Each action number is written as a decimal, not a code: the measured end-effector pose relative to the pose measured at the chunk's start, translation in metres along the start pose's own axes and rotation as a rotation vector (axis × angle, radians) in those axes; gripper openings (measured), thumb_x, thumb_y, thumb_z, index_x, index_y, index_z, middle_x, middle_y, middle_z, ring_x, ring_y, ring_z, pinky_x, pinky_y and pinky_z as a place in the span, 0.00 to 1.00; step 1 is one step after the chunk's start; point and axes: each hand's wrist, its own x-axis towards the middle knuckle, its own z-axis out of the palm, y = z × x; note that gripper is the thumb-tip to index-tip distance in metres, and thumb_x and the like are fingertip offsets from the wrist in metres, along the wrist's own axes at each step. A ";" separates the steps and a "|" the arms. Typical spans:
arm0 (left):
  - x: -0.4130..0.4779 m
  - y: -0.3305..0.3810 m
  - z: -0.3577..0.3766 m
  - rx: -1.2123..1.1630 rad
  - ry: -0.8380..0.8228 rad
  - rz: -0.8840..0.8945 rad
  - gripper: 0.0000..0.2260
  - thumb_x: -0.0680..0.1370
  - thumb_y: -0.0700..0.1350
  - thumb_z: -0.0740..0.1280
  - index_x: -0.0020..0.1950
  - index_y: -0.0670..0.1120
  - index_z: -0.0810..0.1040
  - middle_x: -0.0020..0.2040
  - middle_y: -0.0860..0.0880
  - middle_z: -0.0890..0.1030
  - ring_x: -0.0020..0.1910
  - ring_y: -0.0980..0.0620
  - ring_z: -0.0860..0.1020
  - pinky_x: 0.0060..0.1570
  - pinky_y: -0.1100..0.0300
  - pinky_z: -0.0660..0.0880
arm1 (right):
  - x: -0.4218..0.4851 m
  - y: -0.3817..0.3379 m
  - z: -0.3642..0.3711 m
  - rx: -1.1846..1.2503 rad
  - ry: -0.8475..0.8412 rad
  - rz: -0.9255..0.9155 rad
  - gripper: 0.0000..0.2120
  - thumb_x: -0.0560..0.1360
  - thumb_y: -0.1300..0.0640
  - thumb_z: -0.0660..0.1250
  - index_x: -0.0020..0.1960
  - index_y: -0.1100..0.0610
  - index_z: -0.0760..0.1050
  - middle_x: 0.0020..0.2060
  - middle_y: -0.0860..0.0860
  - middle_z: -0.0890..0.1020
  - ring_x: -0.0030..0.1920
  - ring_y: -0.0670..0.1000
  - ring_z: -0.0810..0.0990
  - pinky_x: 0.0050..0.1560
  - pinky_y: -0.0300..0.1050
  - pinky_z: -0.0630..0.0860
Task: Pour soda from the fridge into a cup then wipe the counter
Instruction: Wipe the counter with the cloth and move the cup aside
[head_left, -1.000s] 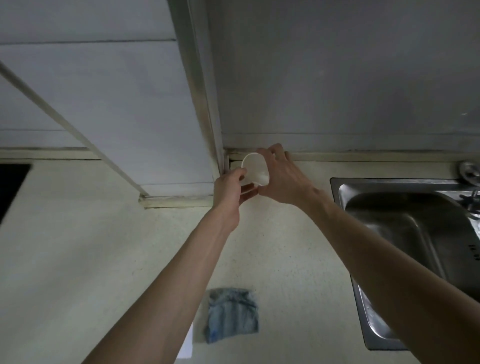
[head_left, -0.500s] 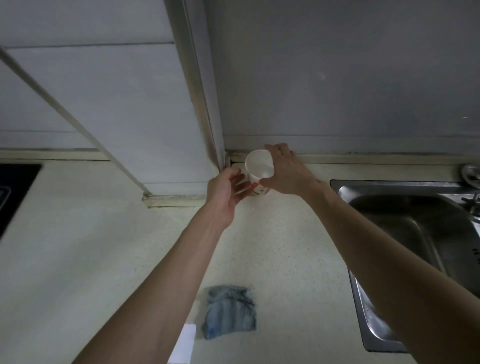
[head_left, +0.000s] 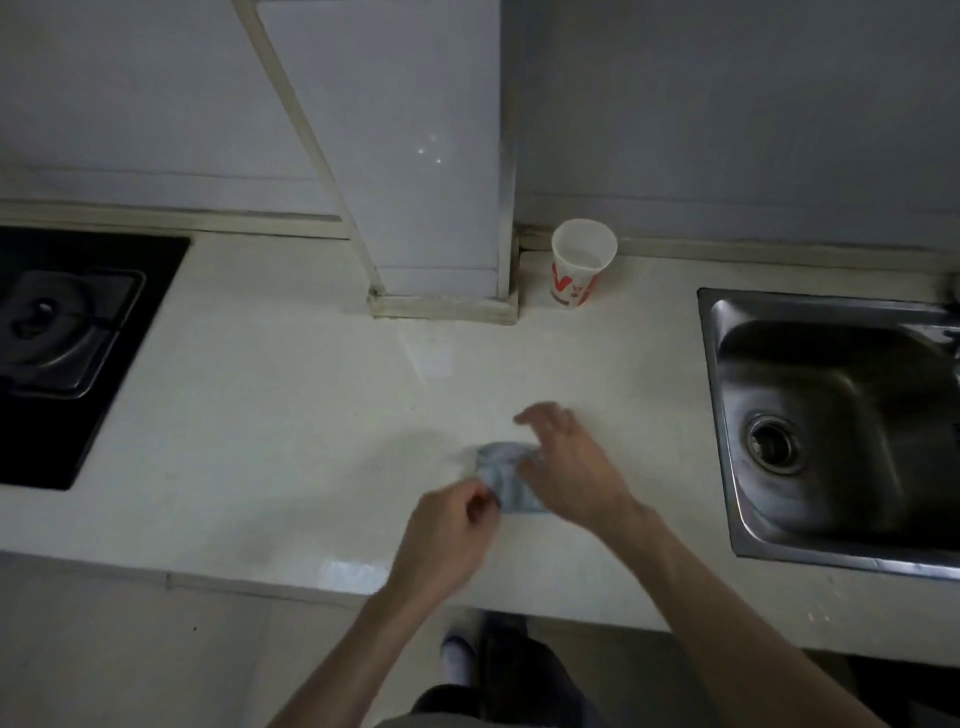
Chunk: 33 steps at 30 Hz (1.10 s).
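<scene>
- Cup (head_left: 583, 262): white paper with red print, upright on the counter (head_left: 260, 415), at the back by the wall, just right of the tiled column (head_left: 431, 208). No hand touches it. Contents not discernible.
- Cloth (head_left: 503, 474): small, blue-grey, folded, lying on the counter near the front edge, well apart from the cup.
- Right hand (head_left: 569, 460): over the right part of the cloth, fingers spread and loosely curved, not clenched. Contact with the cloth cannot be told; motion blur.
- Left hand (head_left: 449, 530): at the cloth's lower left corner, fingers curled in toward the thumb. Whether it pinches the cloth edge cannot be told; blurred.
- Sink (head_left: 831, 415): steel, set in the counter to the right.
- Stove (head_left: 67, 332): black gas burner at the left.
- Light dim.
</scene>
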 end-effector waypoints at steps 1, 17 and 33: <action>-0.014 -0.009 0.012 0.171 -0.092 0.008 0.08 0.78 0.47 0.64 0.49 0.46 0.81 0.46 0.48 0.84 0.47 0.49 0.81 0.47 0.55 0.76 | -0.009 -0.002 0.019 -0.022 -0.061 0.003 0.23 0.75 0.57 0.65 0.69 0.58 0.69 0.67 0.55 0.71 0.66 0.57 0.69 0.68 0.50 0.67; -0.096 -0.085 0.109 0.605 -0.280 0.224 0.25 0.79 0.45 0.59 0.75 0.39 0.62 0.79 0.40 0.52 0.79 0.41 0.49 0.77 0.45 0.48 | -0.049 -0.005 0.124 -0.404 -0.136 0.077 0.35 0.78 0.40 0.56 0.79 0.54 0.50 0.78 0.52 0.52 0.77 0.63 0.48 0.73 0.61 0.52; -0.075 -0.024 0.145 0.582 -0.268 0.458 0.22 0.75 0.45 0.62 0.69 0.41 0.68 0.73 0.42 0.64 0.71 0.44 0.64 0.71 0.51 0.63 | -0.202 0.096 0.105 -0.266 0.046 0.464 0.31 0.81 0.39 0.51 0.79 0.50 0.51 0.79 0.50 0.52 0.79 0.58 0.45 0.76 0.58 0.46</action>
